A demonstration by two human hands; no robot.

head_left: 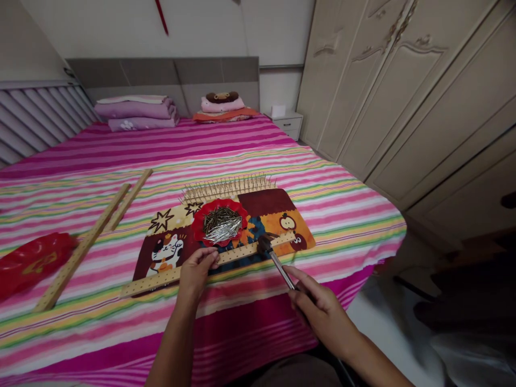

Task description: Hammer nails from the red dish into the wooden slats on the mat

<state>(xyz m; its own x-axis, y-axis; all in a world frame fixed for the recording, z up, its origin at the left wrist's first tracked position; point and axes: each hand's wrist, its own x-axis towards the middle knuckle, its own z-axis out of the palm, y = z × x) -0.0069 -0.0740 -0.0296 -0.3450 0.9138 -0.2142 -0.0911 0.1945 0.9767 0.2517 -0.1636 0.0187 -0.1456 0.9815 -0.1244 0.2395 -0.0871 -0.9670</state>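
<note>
My right hand (pixel 318 303) is wrapped round the handle of a hammer (pixel 280 267), whose dark head is over a perforated wooden strip (pixel 159 279). The strip lies slantwise across a patterned mat (pixel 278 201), with several nails standing up along its right part. At the strip's middle, the thumb and fingers of my left hand (pixel 198 269) are pinched together; anything between them is too small to make out. Just beyond that hand, a red scalloped dish (pixel 197 228) holds a heap of loose nails (pixel 223 223), some dark and some silvery.
Behind the mat, a wooden piece (pixel 226 189) bristles with upright nails. Two more wooden strips, one long (pixel 83 250) and one shorter (pixel 131 199), lie to the left by a red tray (pixel 34 260). Folded bedding (pixel 137 110) sits at the bed's far end; wardrobes (pixel 387 80) stand right.
</note>
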